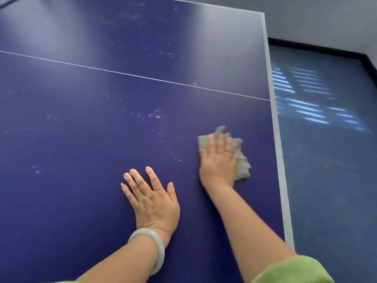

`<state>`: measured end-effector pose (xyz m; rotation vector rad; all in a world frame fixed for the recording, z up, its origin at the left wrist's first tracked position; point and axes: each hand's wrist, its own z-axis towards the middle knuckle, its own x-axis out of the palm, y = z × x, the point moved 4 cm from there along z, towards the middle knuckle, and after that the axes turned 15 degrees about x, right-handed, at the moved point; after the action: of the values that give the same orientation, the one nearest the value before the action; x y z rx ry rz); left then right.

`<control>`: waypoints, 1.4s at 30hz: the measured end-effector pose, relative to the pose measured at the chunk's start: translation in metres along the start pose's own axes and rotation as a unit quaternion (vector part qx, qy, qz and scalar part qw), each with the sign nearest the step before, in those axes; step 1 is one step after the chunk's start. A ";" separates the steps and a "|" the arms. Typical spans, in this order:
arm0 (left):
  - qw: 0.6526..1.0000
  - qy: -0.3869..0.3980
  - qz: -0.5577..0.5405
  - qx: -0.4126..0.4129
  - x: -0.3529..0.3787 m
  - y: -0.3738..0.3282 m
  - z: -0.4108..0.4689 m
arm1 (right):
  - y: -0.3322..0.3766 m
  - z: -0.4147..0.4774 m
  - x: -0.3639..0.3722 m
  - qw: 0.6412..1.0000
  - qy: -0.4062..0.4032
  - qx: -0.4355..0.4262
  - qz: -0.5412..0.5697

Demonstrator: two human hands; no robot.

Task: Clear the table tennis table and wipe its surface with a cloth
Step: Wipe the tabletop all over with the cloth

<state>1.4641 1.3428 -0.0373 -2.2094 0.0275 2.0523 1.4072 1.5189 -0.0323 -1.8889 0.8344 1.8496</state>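
Observation:
The dark blue table tennis table (81, 129) fills most of the view, with a thin white centre line and scattered white specks on its surface. My right hand (219, 160) lies flat, fingers spread, pressing a crumpled grey cloth (243, 167) onto the table near its right edge. Parts of the cloth stick out beyond my fingertips and to the right of my palm. My left hand (152, 198) rests flat on the bare table, fingers apart, holding nothing; a pale bangle sits on that wrist.
The table's grey right edge (280, 160) runs from top to bottom, with blue floor (330, 180) beyond it showing striped light patches. A black skirting and grey wall stand at the top right. A bit of the net shows at the top left corner.

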 end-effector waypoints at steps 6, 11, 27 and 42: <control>1.000 0.009 -0.012 -0.003 0.001 0.001 0.001 | 0.008 0.007 -0.005 0.981 0.089 -0.167 -0.047; 1.000 0.015 -0.005 0.000 0.001 0.000 0.001 | -0.106 -0.013 -0.022 0.997 0.024 0.079 0.010; 0.981 -0.002 -0.082 0.178 -0.020 0.095 0.008 | 0.014 -0.051 0.016 0.998 0.034 -0.008 -0.045; 0.985 0.008 -0.027 0.168 -0.023 0.146 0.019 | 0.102 -0.004 0.020 0.988 0.054 -0.136 -0.041</control>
<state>1.4290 1.1988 -0.0274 -1.9974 0.2889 1.8432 1.3441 1.4362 -0.0370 -2.1697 0.5480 1.9042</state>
